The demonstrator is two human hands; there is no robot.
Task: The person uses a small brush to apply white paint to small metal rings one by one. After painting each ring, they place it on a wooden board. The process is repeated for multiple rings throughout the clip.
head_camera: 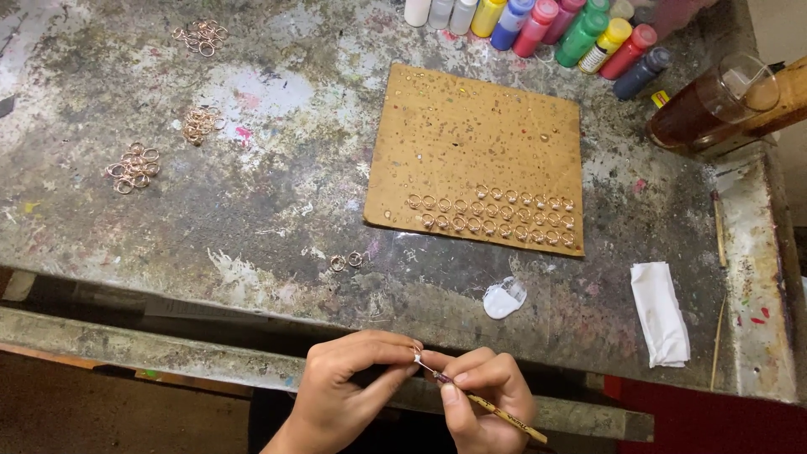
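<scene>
Left hand [340, 387], below the bench's near edge, pinches a small ring [417, 348] between thumb and fingertips. Right hand [483, 395] grips a thin brush [487, 406] pencil-fashion, its white-loaded tip touching the ring; handle runs down and to the right, out past the palm. Both hands sit off the bench [277, 252], over the gap in front of it. Just beyond them, near the near edge, a blob of white paint [503, 300] lies on the stained top. Left of it, two loose rings [345, 261] lie side by side. Right of the blob, a folded white cloth [660, 313] lies near the right edge, with thin sticks [719, 229] along that edge. At mid-bench, a brown board [475, 143] carries two rows of rings [492, 214] along its near side; rest of its face is speckled with paint spots. Three heaps of rings [133, 166] lie toward the left edge and far-left corner, well apart from the board. Along the far edge stands a row of paint bottles [546, 25], caps in several colours. At the far-right corner, a glass jar of brown liquid [710, 105] lies tilted.
</scene>
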